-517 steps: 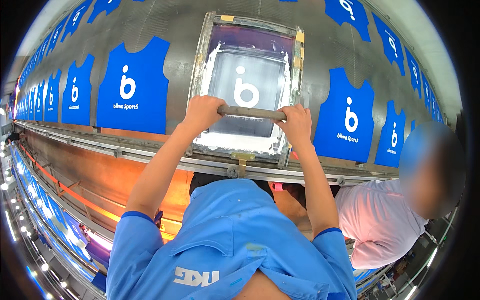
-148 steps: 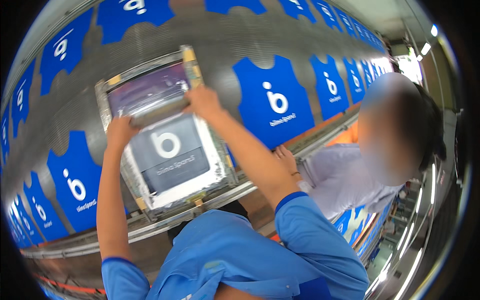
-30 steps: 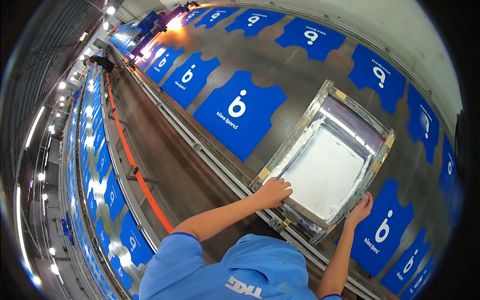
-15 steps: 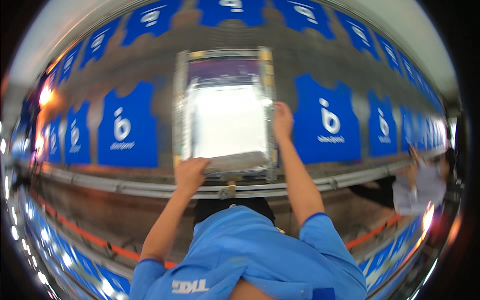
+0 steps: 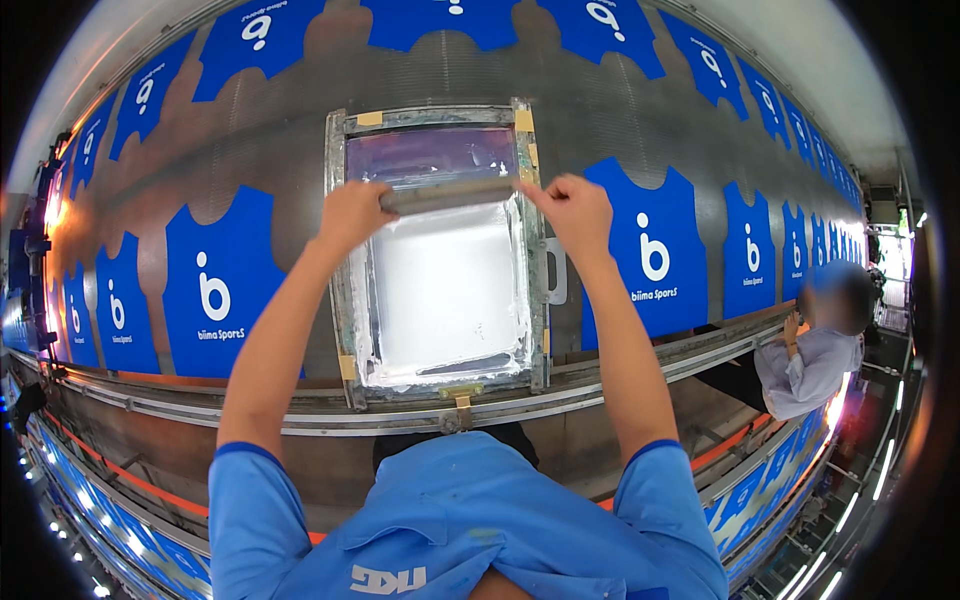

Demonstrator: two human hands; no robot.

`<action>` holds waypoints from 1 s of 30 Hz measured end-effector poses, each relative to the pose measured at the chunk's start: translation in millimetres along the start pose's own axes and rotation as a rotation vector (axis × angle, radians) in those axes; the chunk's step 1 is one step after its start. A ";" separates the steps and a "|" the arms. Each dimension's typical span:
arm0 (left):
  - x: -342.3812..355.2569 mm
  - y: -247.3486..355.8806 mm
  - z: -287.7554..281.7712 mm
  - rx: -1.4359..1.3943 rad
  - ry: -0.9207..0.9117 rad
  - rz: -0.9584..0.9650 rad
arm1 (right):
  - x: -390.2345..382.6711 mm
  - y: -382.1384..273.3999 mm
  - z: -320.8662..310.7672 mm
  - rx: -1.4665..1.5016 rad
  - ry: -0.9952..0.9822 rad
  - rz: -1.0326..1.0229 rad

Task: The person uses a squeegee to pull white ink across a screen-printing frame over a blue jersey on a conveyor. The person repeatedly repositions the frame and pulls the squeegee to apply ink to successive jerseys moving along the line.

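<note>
A screen-printing frame [image 5: 440, 115] lies over the long dark table in front of me. Inside it, white ink [image 5: 450, 290] covers most of the mesh, with a purple strip along the far end. A grey bar-shaped squeegee [image 5: 450, 194] spans the frame's inside near that far end. My left hand [image 5: 355, 212] is closed around the squeegee's left end. At its right end, the fingers of my right hand [image 5: 575, 212] are closed on the squeegee.
Blue shirt panels with white prints lie in two rows, one panel left [image 5: 215, 300] and one right [image 5: 655, 250] of the frame. A metal rail [image 5: 600, 395] runs along the near edge. Another person [image 5: 805, 350] stands by the rail at the right.
The squeegee has gone from the frame's near end to its far end. My right hand has left the frame's right side and taken the squeegee; my left hand has moved away from me.
</note>
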State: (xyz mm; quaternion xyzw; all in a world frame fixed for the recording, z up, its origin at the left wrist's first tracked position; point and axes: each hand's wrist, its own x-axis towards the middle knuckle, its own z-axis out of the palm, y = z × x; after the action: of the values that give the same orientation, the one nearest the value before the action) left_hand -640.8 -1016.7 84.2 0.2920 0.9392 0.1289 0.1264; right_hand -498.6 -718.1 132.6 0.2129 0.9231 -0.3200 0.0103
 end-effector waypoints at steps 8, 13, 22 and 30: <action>86.9 -1.3 -9.1 0.011 -0.082 0.103 | 105.1 -0.6 26.0 -0.413 -0.205 -0.285; 53.7 -0.2 17.4 0.029 -0.098 0.037 | 71.0 20.6 54.0 -0.290 -0.132 -0.200; -183.2 50.9 70.4 -0.032 0.014 0.028 | -162.7 44.8 77.1 -0.192 -0.063 -0.335; -307.7 79.4 73.9 -0.045 0.135 0.108 | -274.4 53.8 85.6 -0.222 0.031 -0.486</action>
State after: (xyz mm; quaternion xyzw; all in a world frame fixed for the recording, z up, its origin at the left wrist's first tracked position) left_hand -331.3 -1119.8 90.0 0.3299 0.9254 0.1760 0.0620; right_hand -237.6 -837.2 75.6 -0.0126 0.9767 -0.2065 -0.0578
